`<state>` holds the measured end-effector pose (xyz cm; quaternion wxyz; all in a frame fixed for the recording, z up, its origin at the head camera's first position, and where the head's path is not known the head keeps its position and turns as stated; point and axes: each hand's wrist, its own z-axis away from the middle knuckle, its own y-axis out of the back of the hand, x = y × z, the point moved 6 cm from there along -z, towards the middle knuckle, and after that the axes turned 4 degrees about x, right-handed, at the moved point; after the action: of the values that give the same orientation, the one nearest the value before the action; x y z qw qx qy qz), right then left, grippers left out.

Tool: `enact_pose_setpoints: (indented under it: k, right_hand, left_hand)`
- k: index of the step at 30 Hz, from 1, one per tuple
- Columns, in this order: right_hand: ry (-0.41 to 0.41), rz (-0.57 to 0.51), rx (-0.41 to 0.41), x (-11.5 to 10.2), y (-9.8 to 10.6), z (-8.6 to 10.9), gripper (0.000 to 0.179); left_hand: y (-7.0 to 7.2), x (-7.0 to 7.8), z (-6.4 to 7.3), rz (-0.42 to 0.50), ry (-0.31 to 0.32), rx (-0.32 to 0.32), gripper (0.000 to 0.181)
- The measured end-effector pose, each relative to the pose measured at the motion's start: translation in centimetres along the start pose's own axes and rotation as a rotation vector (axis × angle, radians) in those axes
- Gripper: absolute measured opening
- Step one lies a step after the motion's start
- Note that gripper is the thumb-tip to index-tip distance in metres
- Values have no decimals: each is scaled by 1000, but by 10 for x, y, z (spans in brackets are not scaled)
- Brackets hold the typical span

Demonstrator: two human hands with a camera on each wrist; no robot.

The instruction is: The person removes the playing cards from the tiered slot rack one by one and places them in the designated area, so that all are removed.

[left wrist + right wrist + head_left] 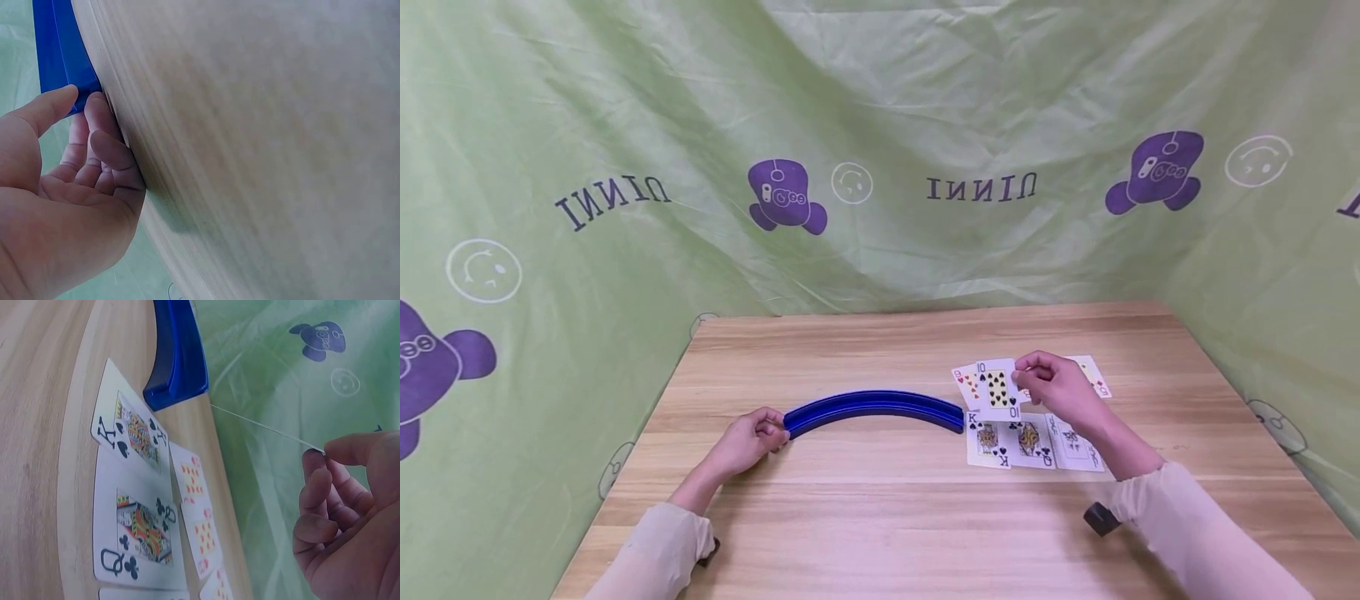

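Observation:
A curved blue card holder (872, 403) with grooves lies on the wooden table. My left hand (748, 442) pinches its left end between thumb and fingers, as the left wrist view shows close up at the holder's end (65, 62). My right hand (1056, 385) pinches a ten of spades playing card (997, 389) by its right edge, raised above the table near the holder's right end. In the right wrist view that card (265, 427) appears edge-on. Below it lie a king of spades (987, 440), a queen of clubs (1031, 442) and a joker (1072, 444), face up.
Behind the raised card lie red-suited cards, among them a nine (964, 382) and a diamond card (1093, 377) at the right, partly hidden by my right hand. A green printed cloth (880, 100) hangs behind and beside the wooden table (865, 517).

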<state>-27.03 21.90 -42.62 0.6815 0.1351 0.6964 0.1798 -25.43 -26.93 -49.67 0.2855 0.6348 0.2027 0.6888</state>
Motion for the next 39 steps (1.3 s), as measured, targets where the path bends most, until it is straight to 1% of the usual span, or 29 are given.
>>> enact_pose_setpoints:
  k: [5, 10, 14, 19, 24, 33, 39]
  right_hand:
    - [-26, 20, 22, 7, 11, 4, 28]
    - [-34, 41, 29, 16, 19, 7, 29]
    - [-35, 20, 38, 23, 27, 10, 31]
    - [-32, 30, 49, 25, 36, 14, 33]
    - [-60, 57, 56, 30, 45, 20, 35]
    - [-104, 60, 60, 44, 56, 25, 36]
    - [-112, 96, 78, 52, 68, 28, 36]
  left_hand:
    - [-1, 0, 0, 7, 2, -3, 23]
    - [0, 0, -1, 3, 2, 1, 23]
    - [1, 1, -2, 2, -21, 0, 23]
    - [2, 1, -2, -2, -27, 4, 22]
    - [1, 0, 0, 7, -32, 1, 22]
    - [1, -2, -1, 21, -18, 1, 23]
    - [1, -2, -1, 20, -19, 2, 23]
